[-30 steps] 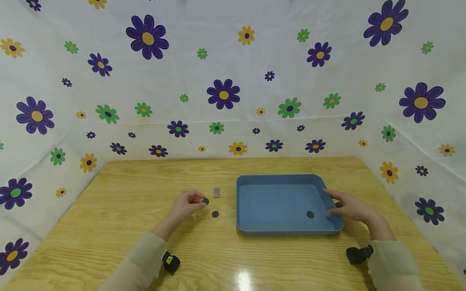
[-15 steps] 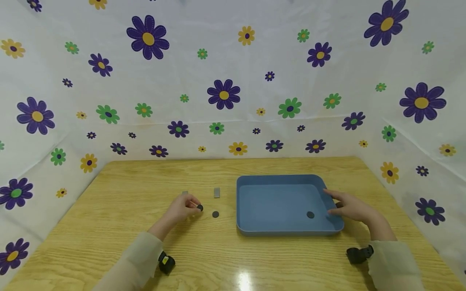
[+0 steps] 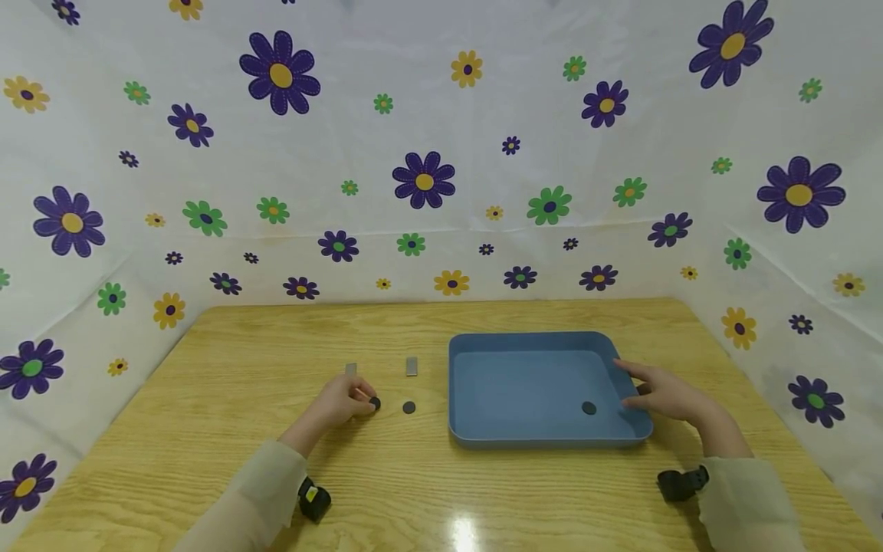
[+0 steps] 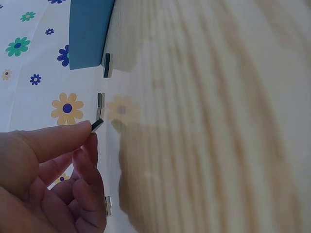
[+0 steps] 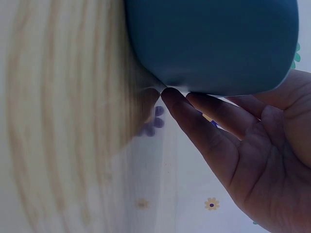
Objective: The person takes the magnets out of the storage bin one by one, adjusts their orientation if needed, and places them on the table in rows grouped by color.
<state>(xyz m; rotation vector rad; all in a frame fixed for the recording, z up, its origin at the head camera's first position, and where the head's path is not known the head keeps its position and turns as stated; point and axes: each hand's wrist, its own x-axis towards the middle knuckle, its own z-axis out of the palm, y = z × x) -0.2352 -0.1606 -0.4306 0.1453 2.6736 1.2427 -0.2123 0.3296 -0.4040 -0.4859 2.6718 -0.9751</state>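
In the head view my left hand [image 3: 336, 402] pinches a small dark disc [image 3: 375, 402] between thumb and fingertips. The left wrist view shows that disc [image 4: 97, 124] tilted, seen nearly edge-on, just above the table. Another dark disc [image 3: 409, 407] lies on the wood to the right of this hand. My right hand [image 3: 665, 393] holds the right side of a blue rectangular tray [image 3: 552, 442]. Its thumb and a finger reach over the rim, while other fingers [image 5: 194, 116] touch the outer wall from below in the right wrist view. Inside the tray lies one dark disc [image 3: 589, 408].
Two small grey rectangular pieces lie on the wooden table [image 3: 414, 491]: one grey piece [image 3: 411, 366] left of the tray, another grey piece [image 3: 351, 369] just beyond my left hand. A white cloth [image 3: 428, 100] with printed flowers surrounds the table's back and sides.
My left hand has moved left and toward me with the pinched disc, bringing the far grey piece into fuller view. The right hand and the tray stay in place.
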